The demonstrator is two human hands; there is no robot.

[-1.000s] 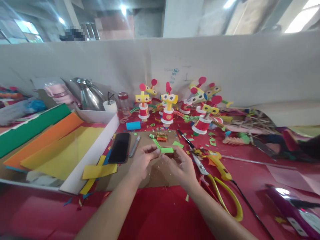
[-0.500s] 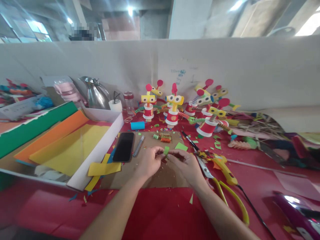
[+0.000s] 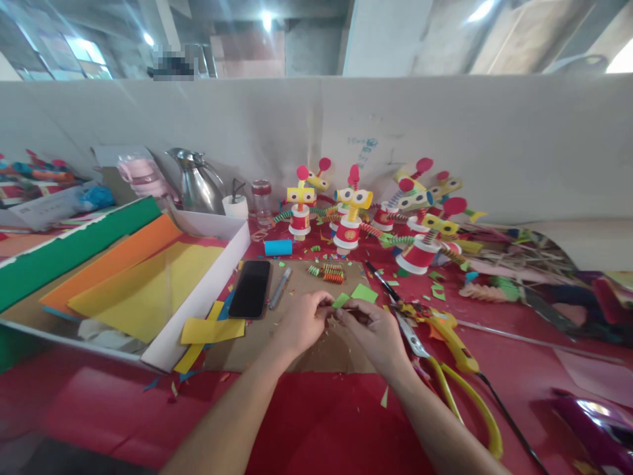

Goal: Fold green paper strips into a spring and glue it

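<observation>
My left hand (image 3: 302, 322) and my right hand (image 3: 374, 334) meet over a brown cardboard mat (image 3: 306, 343). Both pinch a small folded green paper strip (image 3: 340, 301) between their fingertips. A loose green paper piece (image 3: 364, 293) lies just beyond my right hand. Folded paper springs (image 3: 328, 271) in green, orange and red rest on the mat's far edge. A black phone (image 3: 250, 297) and a grey pen (image 3: 279, 287) lie left of my left hand.
Yellow-handled scissors (image 3: 448, 389) and a yellow glue gun (image 3: 448, 330) lie to the right. A white box (image 3: 198, 303) of coloured paper sheets stands left. Several paper-cup figures (image 3: 349, 231) line the white back wall, beside a metal jug (image 3: 195, 188). Paper scraps litter the red tablecloth.
The green strip, long and bent a second ago, is now folded short between my fingertips. My hands have drawn closer together. The view has shifted slightly.
</observation>
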